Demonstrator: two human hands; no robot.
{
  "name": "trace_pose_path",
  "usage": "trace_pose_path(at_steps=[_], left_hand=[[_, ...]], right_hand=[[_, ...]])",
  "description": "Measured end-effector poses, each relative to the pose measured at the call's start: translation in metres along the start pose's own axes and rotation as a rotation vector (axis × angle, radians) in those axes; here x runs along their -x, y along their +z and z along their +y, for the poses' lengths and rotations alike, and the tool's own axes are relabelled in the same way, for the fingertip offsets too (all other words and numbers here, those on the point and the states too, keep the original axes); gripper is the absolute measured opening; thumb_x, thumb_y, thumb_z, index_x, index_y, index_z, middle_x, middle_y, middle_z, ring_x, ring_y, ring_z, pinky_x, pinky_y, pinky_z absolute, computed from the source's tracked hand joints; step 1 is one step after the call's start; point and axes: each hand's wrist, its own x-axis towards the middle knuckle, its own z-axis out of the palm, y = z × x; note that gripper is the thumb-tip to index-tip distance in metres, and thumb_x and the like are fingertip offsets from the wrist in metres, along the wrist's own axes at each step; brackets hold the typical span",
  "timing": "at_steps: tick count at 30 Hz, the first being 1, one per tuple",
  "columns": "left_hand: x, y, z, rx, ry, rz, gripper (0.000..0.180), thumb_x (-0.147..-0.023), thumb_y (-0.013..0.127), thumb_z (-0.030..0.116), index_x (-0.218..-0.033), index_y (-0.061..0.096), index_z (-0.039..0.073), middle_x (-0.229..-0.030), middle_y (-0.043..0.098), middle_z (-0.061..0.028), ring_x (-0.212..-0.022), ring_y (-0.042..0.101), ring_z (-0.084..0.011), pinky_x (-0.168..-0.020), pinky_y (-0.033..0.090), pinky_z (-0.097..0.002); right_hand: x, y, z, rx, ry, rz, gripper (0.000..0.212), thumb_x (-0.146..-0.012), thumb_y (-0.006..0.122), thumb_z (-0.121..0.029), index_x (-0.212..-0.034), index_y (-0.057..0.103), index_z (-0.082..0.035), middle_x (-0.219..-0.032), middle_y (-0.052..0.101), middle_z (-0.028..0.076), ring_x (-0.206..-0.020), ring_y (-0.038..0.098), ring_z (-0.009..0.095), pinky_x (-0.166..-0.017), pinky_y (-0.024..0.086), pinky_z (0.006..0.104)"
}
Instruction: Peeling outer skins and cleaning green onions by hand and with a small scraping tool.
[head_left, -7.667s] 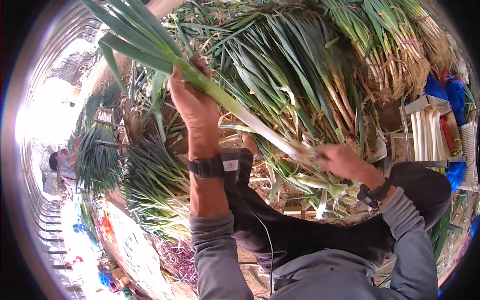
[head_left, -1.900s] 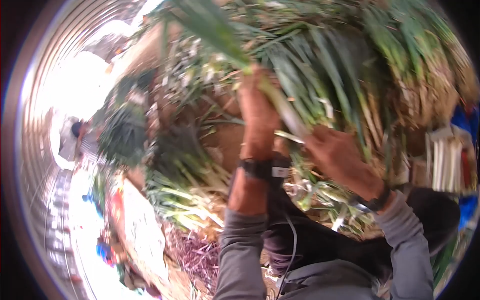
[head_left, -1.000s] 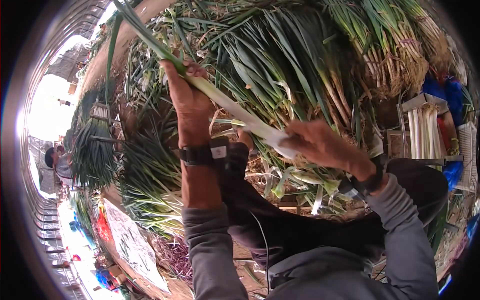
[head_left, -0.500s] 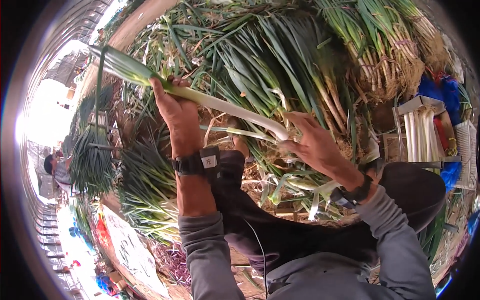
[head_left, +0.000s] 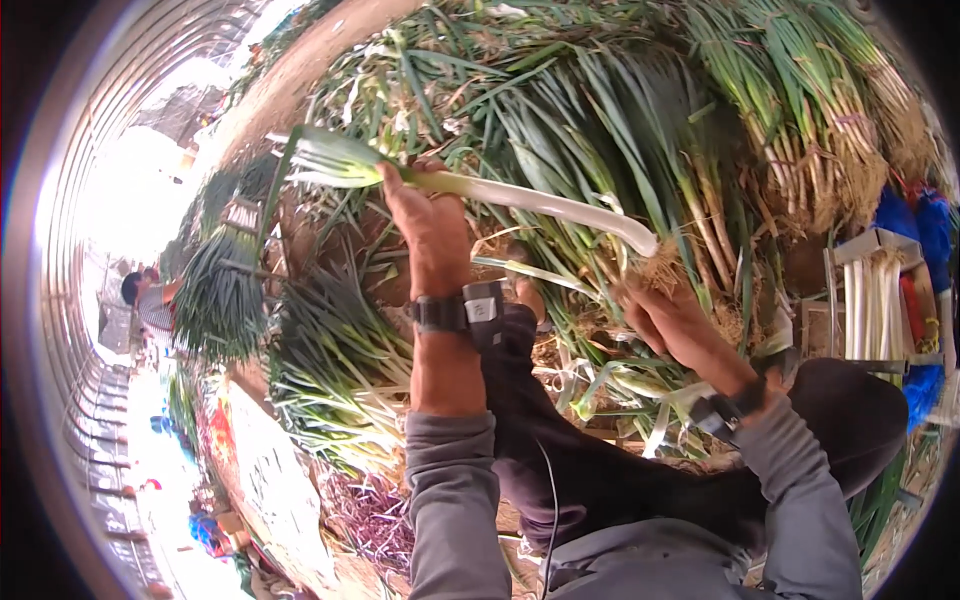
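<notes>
My left hand (head_left: 428, 215) is closed around a long leek (head_left: 550, 203) where its white stalk turns green. The trimmed green top (head_left: 335, 160) juts out to the left, with one long leaf hanging from it. The bare white stalk slopes down to the right. Brown roots (head_left: 657, 268) show at its lower end; whether they belong to this leek or to one behind it I cannot tell. Just below them is my right hand (head_left: 672, 325), its fingers loosely bent and slightly apart, with nothing visible in them.
Leeks with dark leaves (head_left: 600, 130) lie heaped ahead, and tied bunches with roots (head_left: 815, 130) at the far right. White stalks stand in a metal-framed holder (head_left: 878, 243) on the right. More leeks (head_left: 330, 370) and purple peelings (head_left: 375, 515) are at the left. Another person (head_left: 155, 303) is farther left.
My right hand has drawn down from the stalk's lower end, and its fingers have come closer together. The leek lies flatter in my left hand. The whole view has shifted.
</notes>
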Motion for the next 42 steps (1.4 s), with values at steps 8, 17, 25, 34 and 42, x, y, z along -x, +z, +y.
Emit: trace_pose_path(at_steps=[8,17,25,34,42], left_hand=[[-0.002,-0.005,-0.022,0.056,-0.15,0.074,0.026,-0.109,0.045,0.031,-0.105,0.041,0.006,-0.084,0.046,-0.0058,-0.07,0.046,-0.0132,-0.066,0.048,-0.0238],[-0.03,-0.019,-0.002,-0.245,-0.038,0.288,0.036,-0.102,0.057,0.04,-0.114,0.051,0.007,-0.083,0.057,-0.0086,-0.072,0.056,-0.0216,-0.07,0.05,-0.0382],[0.033,0.022,-0.05,0.181,-0.248,-0.124,0.03,-0.105,0.052,0.028,-0.099,0.052,-0.001,-0.095,0.059,-0.0149,-0.094,0.059,-0.0286,-0.092,0.051,-0.0407],[0.138,0.075,-0.083,-0.286,-0.64,-0.563,0.041,-0.104,0.052,0.043,-0.12,0.059,0.007,-0.112,0.064,-0.009,-0.106,0.061,-0.0209,-0.092,0.051,-0.0364],[0.168,0.079,-0.123,-0.441,-0.842,-0.871,0.074,-0.1,0.055,0.052,-0.155,0.032,0.008,-0.14,0.05,-0.0205,-0.125,0.053,-0.0302,-0.111,0.039,-0.0465]], right_hand=[[0.109,0.006,-0.1,0.729,0.122,-0.053,0.018,-0.098,0.062,-0.018,-0.096,0.065,-0.001,-0.057,0.051,0.002,-0.048,0.052,0.012,-0.044,0.038,0.0323],[0.209,-0.019,-0.14,0.575,0.347,0.186,0.022,-0.099,0.051,-0.01,-0.105,0.07,-0.001,-0.068,0.064,0.005,-0.048,0.056,0.01,-0.046,0.043,0.0258],[0.076,-0.042,-0.023,1.662,-0.342,-0.179,0.037,-0.1,0.059,-0.017,-0.136,0.056,-0.008,-0.127,0.058,0.016,-0.07,0.067,0.019,-0.062,0.056,0.0302],[-0.044,0.006,-0.057,-0.55,-0.392,0.28,0.038,-0.097,0.068,-0.038,-0.11,0.066,-0.003,-0.1,0.068,0.006,-0.087,0.066,0.013,-0.078,0.057,0.0295],[0.03,-0.077,-0.154,-0.003,-0.736,0.543,0.025,-0.098,0.065,-0.025,-0.1,0.069,-0.001,-0.087,0.069,0.007,-0.074,0.066,0.01,-0.062,0.055,0.0225]])
